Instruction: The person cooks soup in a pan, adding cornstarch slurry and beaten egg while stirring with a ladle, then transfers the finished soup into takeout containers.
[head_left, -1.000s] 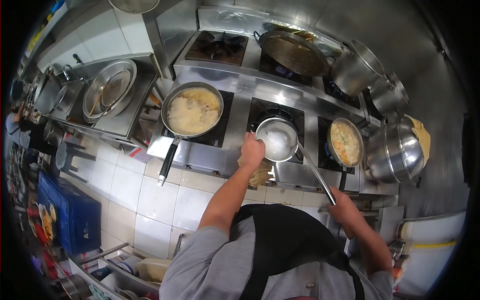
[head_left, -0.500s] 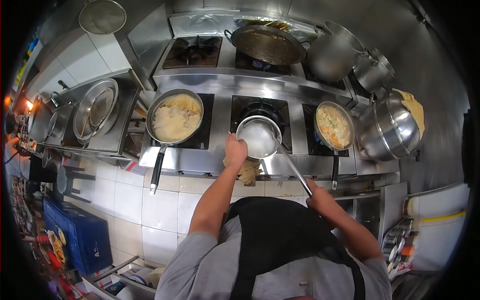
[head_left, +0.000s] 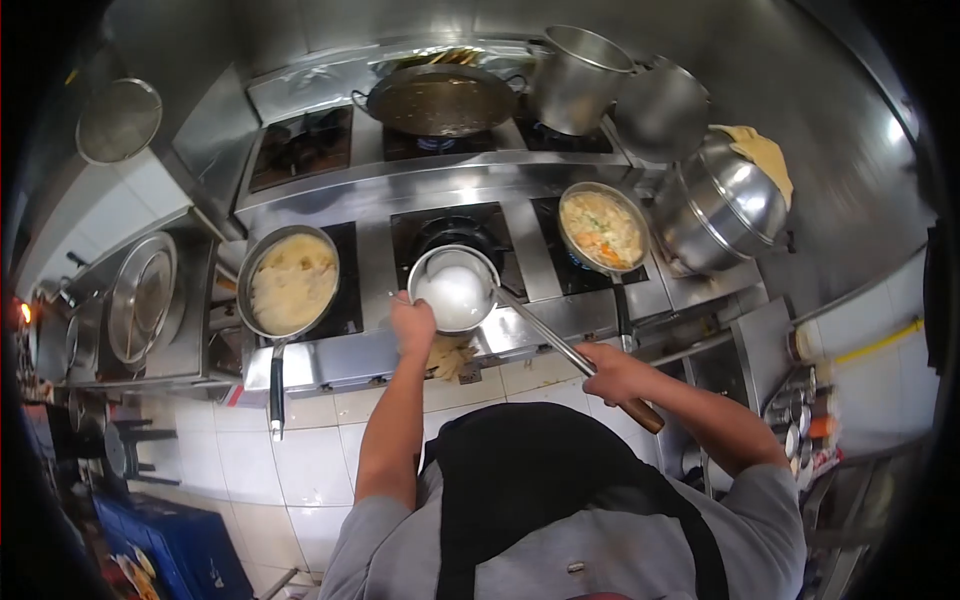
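A round, shiny steel pot [head_left: 466,329] sits mid-scene with its open mouth up, holding a smooth, cloudy white liquid [head_left: 457,300]. A long steel ladle [head_left: 545,332] slants across its right rim, the far end inside the pot, the shaft running toward the near right and ending in a brown, wood-coloured grip [head_left: 643,415].

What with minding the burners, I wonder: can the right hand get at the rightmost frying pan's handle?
Probably yes, once the right hand releases the metal shaft it grips: the pan handle ends close by, with nothing visible between.
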